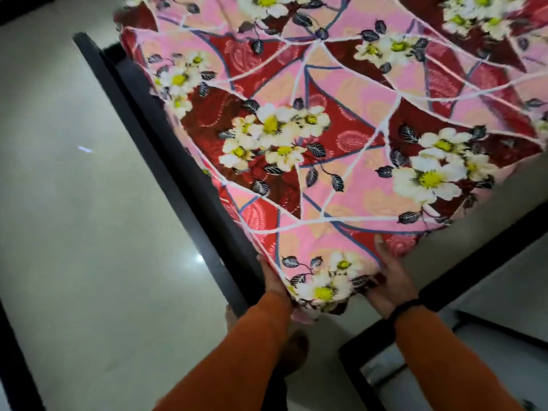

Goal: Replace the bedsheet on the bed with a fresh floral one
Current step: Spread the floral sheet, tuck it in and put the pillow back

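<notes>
While the floral bedsheet is lying spread over the bed, its near corner at six o'clock is being gripped from both sides by the left hand and right hand, above the dark bed frame and pale floor.

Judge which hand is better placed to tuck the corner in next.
Left, probably. The left hand grips the floral sheet right beside the dark bed frame; the right hand holds the corner's other side, further from the rail.
</notes>
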Demonstrator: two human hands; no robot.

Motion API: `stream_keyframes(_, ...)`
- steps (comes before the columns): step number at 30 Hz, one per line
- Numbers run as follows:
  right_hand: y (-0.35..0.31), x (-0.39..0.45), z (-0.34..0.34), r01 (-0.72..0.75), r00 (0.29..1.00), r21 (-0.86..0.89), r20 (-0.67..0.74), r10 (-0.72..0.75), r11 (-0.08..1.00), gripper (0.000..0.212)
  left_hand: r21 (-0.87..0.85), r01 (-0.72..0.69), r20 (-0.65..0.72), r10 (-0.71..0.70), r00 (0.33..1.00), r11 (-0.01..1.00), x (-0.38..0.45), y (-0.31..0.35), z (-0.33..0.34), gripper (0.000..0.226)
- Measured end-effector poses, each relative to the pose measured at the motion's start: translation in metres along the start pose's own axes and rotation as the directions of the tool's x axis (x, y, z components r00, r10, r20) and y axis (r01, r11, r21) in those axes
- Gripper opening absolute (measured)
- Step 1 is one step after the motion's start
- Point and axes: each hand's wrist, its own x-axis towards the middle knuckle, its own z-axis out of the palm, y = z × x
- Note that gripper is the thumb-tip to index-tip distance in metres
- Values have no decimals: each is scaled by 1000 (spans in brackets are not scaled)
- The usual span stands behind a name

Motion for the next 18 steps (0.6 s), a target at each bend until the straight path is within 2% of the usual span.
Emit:
stream_keyframes(3, 6, 8, 5, -37, 998, 70, 54, 33, 997, 72, -40, -69, 78, 72, 994, 997, 17, 5, -3, 91)
stream_keyframes(6, 17, 18, 20, 5, 999, -30, 46, -4, 1000, 70, -55, -80, 160, 88, 983, 995, 23, 8, -7, 88)
stream_keyframes(9, 19, 26, 17, 24, 1000, -149, 14, -23, 989, 66, -28, -49, 69, 50, 996, 998, 24, 12, -11, 83)
stream_keyframes(11, 13, 16, 17, 22, 1000, -93, 2, -22, 995, 65, 17, -33, 31, 33, 999, 999, 24, 14, -11, 78)
stream_keyframes(13, 9, 5, 11, -28, 999, -66, -45, 25, 997, 63, 122, 3, -101, 9, 995, 993, 19, 14, -14, 76)
stream_keyframes(15, 6, -2, 9, -72, 987, 12, -146, 73, 997, 72, 177, 29, -289, 23, 957, 984, 15, 12, -33, 77)
stream_keyframes(17, 9, -7, 7, -96, 934, 124, -333, 132, 988, 76, 245, 35, -346, 54, 937, 969, 4, 8, -53, 89)
stream_keyframes(18, 10, -11, 5, -104, 905, 179, -392, 168, 978, 69, 309, 14, -358, 103, 928, 951, -8, 6, -58, 88)
